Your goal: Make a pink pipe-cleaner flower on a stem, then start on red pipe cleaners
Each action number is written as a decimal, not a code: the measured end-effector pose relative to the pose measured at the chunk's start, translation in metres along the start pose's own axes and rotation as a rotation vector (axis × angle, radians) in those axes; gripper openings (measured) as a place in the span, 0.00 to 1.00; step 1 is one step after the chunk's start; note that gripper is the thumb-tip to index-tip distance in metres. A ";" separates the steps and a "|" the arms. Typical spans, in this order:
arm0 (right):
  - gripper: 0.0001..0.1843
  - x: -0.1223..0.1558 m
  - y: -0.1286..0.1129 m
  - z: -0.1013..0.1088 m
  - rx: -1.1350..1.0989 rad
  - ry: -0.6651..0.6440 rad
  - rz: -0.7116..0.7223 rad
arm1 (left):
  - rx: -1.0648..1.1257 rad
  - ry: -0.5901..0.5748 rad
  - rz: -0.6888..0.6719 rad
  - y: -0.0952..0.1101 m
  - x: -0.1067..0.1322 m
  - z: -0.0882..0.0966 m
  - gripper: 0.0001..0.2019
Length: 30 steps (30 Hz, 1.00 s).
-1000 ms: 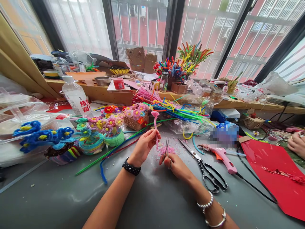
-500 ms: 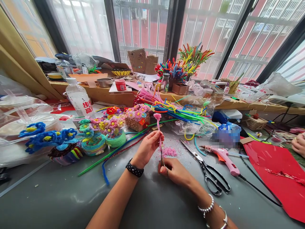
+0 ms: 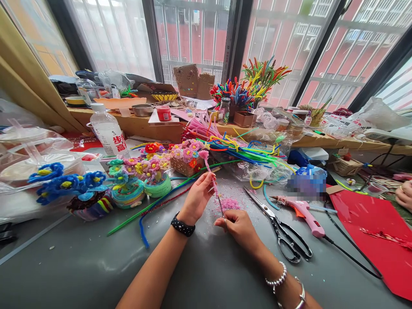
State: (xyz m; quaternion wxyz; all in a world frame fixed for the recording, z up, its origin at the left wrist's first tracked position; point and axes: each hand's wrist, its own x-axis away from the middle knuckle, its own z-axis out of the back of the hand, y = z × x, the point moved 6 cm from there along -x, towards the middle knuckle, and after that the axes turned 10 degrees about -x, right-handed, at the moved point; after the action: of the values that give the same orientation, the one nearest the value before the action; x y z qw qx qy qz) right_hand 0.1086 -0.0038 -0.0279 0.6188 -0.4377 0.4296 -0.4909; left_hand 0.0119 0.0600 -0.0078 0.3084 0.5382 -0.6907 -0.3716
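My left hand (image 3: 197, 196) pinches a pink pipe-cleaner stem (image 3: 210, 171) that ends in a small curled pink head and leans up and to the left. My right hand (image 3: 237, 225) is closed round small thin scissors (image 3: 221, 208), whose blades meet the stem's lower end. A heap of pink fuzz clippings (image 3: 229, 203) lies on the grey table (image 3: 80, 266) just behind both hands. Large black-handled scissors (image 3: 283, 231) lie open to the right of my right hand.
Pipe-cleaner flower baskets (image 3: 141, 176) and blue flowers (image 3: 64, 182) stand at the left, with a water bottle (image 3: 107, 131) behind. Loose coloured pipe cleaners (image 3: 244, 148) pile at the centre back. A pink glue gun (image 3: 302, 211) and red paper (image 3: 373, 231) lie to the right, near another person's hand (image 3: 404, 195).
The stem has tilted so its pink head leans further left. The small scissors' blades, open a second ago, have closed at the stem's lower end. My right hand shifted slightly.
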 end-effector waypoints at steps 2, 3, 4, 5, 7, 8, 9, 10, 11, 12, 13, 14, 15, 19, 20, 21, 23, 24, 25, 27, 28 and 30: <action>0.29 0.000 0.001 -0.001 -0.016 -0.035 -0.005 | 0.003 -0.003 -0.001 0.000 0.000 -0.001 0.07; 0.30 0.000 0.001 -0.002 -0.024 -0.066 -0.003 | 0.004 -0.009 0.000 0.000 0.001 -0.001 0.07; 0.31 0.000 0.001 -0.004 -0.030 -0.102 0.003 | 0.003 -0.020 0.003 0.000 0.001 -0.003 0.07; 0.32 0.000 0.001 -0.006 -0.034 -0.136 0.010 | -0.001 -0.031 0.006 0.000 0.002 -0.004 0.07; 0.34 0.001 0.001 -0.007 -0.036 -0.182 0.021 | -0.014 -0.053 0.015 0.000 0.003 -0.007 0.07; 0.34 0.001 0.001 -0.008 -0.036 -0.193 0.023 | -0.021 -0.064 0.019 -0.001 0.003 -0.008 0.06; 0.34 0.001 0.001 -0.008 -0.037 -0.200 0.024 | -0.028 -0.073 0.023 -0.001 0.004 -0.009 0.06; 0.35 0.001 0.002 -0.008 -0.039 -0.205 0.024 | -0.033 -0.080 0.026 -0.002 0.004 -0.010 0.06; 0.35 0.001 0.002 -0.009 -0.042 -0.209 0.026 | -0.037 -0.086 0.028 -0.002 0.004 -0.010 0.06; 0.34 0.001 0.001 -0.009 -0.044 -0.211 0.027 | -0.040 -0.090 0.030 -0.003 0.004 -0.011 0.06; 0.34 0.001 0.001 -0.009 -0.043 -0.208 0.026 | -0.042 -0.093 0.032 -0.003 0.004 -0.010 0.06; 0.34 0.001 0.001 -0.008 -0.038 -0.198 0.025 | -0.041 -0.094 0.034 -0.004 0.004 -0.010 0.06; 0.33 0.000 0.001 -0.008 -0.031 -0.180 0.022 | -0.040 -0.094 0.035 -0.004 0.004 -0.010 0.06; 0.30 0.000 0.000 -0.002 -0.006 -0.078 -0.011 | -0.015 -0.057 0.011 -0.004 0.002 -0.007 0.05; 0.30 0.000 0.001 -0.001 -0.006 -0.063 -0.018 | -0.011 -0.044 0.000 -0.004 0.002 -0.006 0.05; 0.30 -0.001 0.000 -0.001 -0.005 -0.054 -0.020 | -0.011 -0.035 -0.010 -0.004 0.002 -0.005 0.05; 0.29 -0.001 0.000 -0.001 -0.001 -0.054 -0.016 | -0.023 -0.030 -0.022 -0.004 0.002 -0.005 0.05; 0.30 -0.001 0.000 -0.002 0.003 -0.064 -0.014 | -0.031 -0.024 -0.028 -0.003 0.002 -0.004 0.05; 0.30 -0.001 0.001 -0.003 0.004 -0.079 -0.014 | -0.038 -0.012 -0.035 -0.003 0.002 -0.004 0.06; 0.32 -0.001 0.002 -0.005 -0.001 -0.121 -0.018 | -0.046 0.018 -0.050 -0.001 0.003 -0.002 0.05; 0.32 -0.001 0.003 -0.007 -0.006 -0.142 -0.018 | -0.046 0.032 -0.054 -0.001 0.003 -0.002 0.05; 0.34 -0.001 0.004 -0.008 -0.022 -0.167 -0.007 | -0.043 0.036 -0.044 0.000 0.004 -0.002 0.05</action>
State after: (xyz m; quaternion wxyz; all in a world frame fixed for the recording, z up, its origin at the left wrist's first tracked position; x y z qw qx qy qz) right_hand 0.1017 -0.0033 -0.0340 0.6460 -0.4852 0.3802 -0.4502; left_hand 0.0132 0.0558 -0.0066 0.3239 0.5531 -0.6650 -0.3833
